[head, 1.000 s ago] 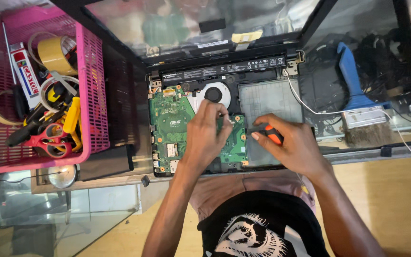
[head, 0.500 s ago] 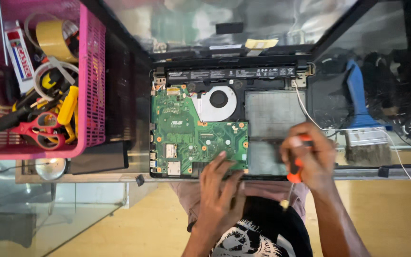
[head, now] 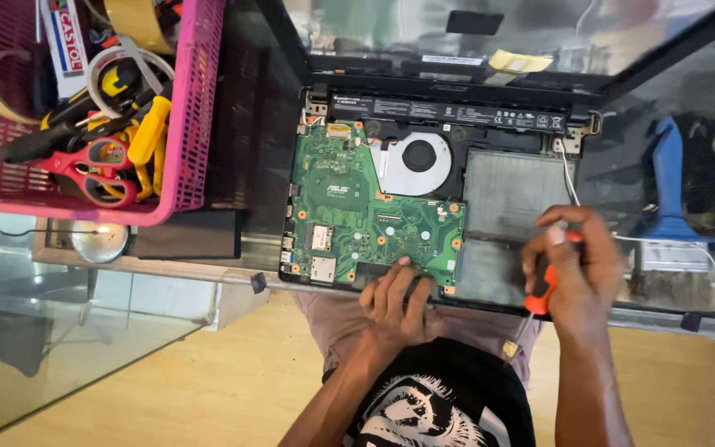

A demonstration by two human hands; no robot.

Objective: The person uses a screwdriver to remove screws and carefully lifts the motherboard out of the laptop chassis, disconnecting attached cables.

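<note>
Motherboard (head: 357, 219), green, seated in opened laptop chassis (head: 506, 194) on glass table edge (head: 167, 269), directly in front of torso. Round fan (head: 418, 157) just right of board's upper part; grey bare bay to right of that. Black battery bar (head: 448, 109) along far edge, by hinges.

Left hand (head: 395, 302): fingertips resting on near edge of board, fingers loosely spread and curled, nothing pinched. Bracing, by the look of it.

Right hand (head: 577, 269): fingers pressed together around orange-handled screwdriver (head: 539, 294), shaft pointing down and toward body, tip well apart from board. Grip reads as carry, not drive.

Judgement on technique:
1. Turn tip to vertical before seating in any screw head; slanted entry risks cam-out onto traces.
2. Keep left-hand pressure on chassis rim rather than on components.
3. Mind white cable (head: 568, 178) near right hinge; keep shaft clear of it.
4. Chassis overhangs table edge slightly toward lap; a dropped screw likely lands on floor.

Surroundings: pink basket (head: 196, 124) at left holding red scissors (head: 88, 170), yellow-handled tools, tape rolls. Blue-handled brush (head: 668, 186) at right, well apart from board.
</note>
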